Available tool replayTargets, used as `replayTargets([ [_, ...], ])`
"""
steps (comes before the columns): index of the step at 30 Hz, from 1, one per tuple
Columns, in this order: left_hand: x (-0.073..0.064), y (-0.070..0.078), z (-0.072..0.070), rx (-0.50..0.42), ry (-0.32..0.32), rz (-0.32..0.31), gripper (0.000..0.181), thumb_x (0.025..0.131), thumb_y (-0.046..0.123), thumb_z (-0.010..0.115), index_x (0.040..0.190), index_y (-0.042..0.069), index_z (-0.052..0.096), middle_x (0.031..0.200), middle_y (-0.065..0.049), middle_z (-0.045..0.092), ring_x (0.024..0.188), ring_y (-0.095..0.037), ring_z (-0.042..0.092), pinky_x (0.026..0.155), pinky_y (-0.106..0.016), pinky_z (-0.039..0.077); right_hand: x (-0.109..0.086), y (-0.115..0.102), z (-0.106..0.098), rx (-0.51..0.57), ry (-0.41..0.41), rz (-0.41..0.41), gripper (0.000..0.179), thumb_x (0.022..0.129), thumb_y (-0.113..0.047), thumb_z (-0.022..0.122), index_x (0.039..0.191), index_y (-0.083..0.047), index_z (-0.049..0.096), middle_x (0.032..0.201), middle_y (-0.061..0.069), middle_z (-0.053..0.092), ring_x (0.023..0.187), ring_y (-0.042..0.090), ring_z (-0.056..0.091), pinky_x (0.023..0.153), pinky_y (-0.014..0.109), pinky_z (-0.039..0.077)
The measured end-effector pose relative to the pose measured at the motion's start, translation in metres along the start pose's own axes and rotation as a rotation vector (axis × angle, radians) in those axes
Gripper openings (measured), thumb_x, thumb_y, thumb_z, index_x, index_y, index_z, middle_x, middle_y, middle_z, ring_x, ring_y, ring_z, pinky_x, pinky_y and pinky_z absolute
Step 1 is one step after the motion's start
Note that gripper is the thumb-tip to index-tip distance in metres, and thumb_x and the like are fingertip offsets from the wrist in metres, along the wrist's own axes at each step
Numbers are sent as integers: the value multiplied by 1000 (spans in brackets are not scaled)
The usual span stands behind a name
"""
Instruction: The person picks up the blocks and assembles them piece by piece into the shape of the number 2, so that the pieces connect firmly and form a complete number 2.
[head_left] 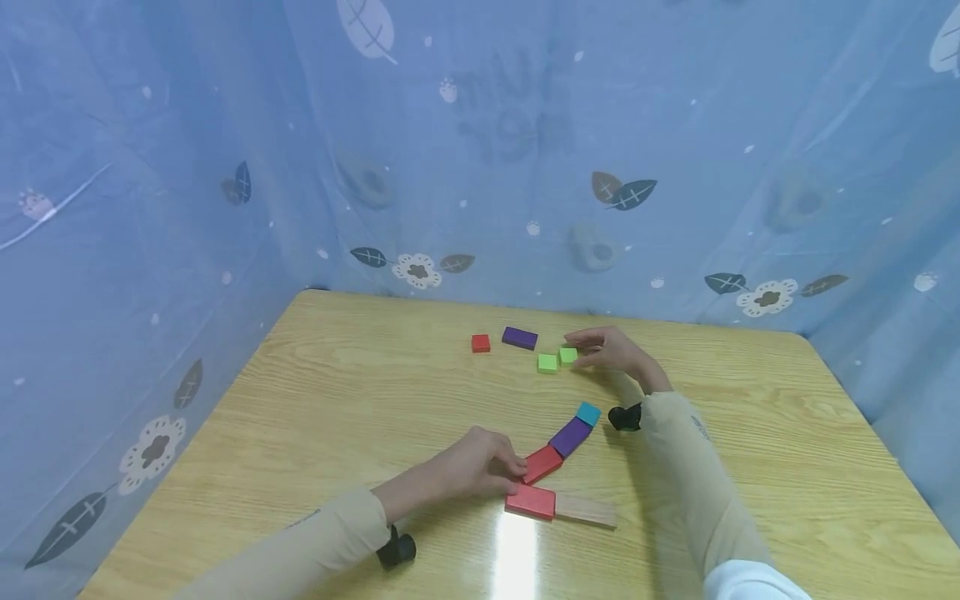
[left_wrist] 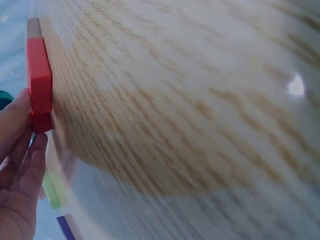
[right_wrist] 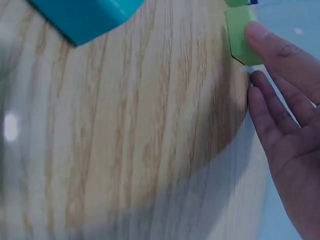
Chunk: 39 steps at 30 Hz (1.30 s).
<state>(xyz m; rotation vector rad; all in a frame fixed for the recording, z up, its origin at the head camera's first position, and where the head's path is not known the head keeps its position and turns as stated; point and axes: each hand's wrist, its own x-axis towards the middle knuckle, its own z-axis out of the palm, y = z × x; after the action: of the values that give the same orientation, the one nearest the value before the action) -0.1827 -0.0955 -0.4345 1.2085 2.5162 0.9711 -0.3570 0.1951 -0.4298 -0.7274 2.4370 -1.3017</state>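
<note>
My left hand (head_left: 480,462) is at the left ends of two red blocks. Its thumb and fingers pinch the end of the rear red block (head_left: 542,464), close against the front red block (head_left: 531,502). From the rear red block, a purple block (head_left: 571,437) and a teal block (head_left: 588,414) continue in a curve; a plain wooden block (head_left: 587,510) adjoins the front one. At the back, my right hand (head_left: 617,353) spreads thumb and fingers around the right-hand green block (head_left: 568,357). In the right wrist view its thumb overlaps this green block (right_wrist: 240,40); firm contact is unclear.
Another green block (head_left: 547,363) lies just left of the one by my right hand. Farther back lie a purple block (head_left: 520,337) and a small red block (head_left: 481,343). A blue patterned curtain (head_left: 480,167) hangs behind the wooden table (head_left: 360,375).
</note>
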Motion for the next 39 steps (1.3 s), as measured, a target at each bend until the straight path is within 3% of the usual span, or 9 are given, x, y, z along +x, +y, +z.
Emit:
replayTargets([
  [6,2,2,0,-3,-8,-9,25,80,13,78,103,6,74,98,1,71,94,-2,63,87,-13,46,2,-8,1,-156,41,29,36,83,-4,74,114,9,64,113,24,65,103,38,61,90,46,50],
  [12,4,2,2,-1,-20,-27,25,81,16,77,104,8,74,98,3,71,95,0,62,87,-11,45,-8,-6,-9,-124,155,149,38,86,-13,73,117,6,64,114,23,64,103,35,60,89,44,51],
  [15,3,1,2,0,-19,-33,24,81,15,77,104,8,74,98,3,71,95,-1,62,88,-12,45,-13,-6,-16,-103,219,169,42,87,-20,72,121,4,62,118,24,61,106,36,58,89,46,50],
  [20,2,-2,3,-15,-28,-59,25,81,16,77,105,9,73,99,6,70,96,0,62,88,-14,46,-21,-9,-25,-128,302,155,45,87,-24,72,122,3,62,119,24,61,103,33,59,85,43,52],
  [29,0,-1,2,-10,-22,-52,24,81,15,77,104,9,74,98,5,70,94,-1,62,87,-13,46,-31,-6,-27,-169,397,93,37,84,-15,74,112,7,65,105,24,66,87,20,63,74,22,52],
  [39,0,-3,3,-23,-21,-46,25,82,15,76,105,9,73,99,5,70,96,-2,62,89,-15,46,-41,-11,-22,-197,393,-7,33,80,-9,77,107,7,67,104,24,68,90,33,65,73,18,52],
])
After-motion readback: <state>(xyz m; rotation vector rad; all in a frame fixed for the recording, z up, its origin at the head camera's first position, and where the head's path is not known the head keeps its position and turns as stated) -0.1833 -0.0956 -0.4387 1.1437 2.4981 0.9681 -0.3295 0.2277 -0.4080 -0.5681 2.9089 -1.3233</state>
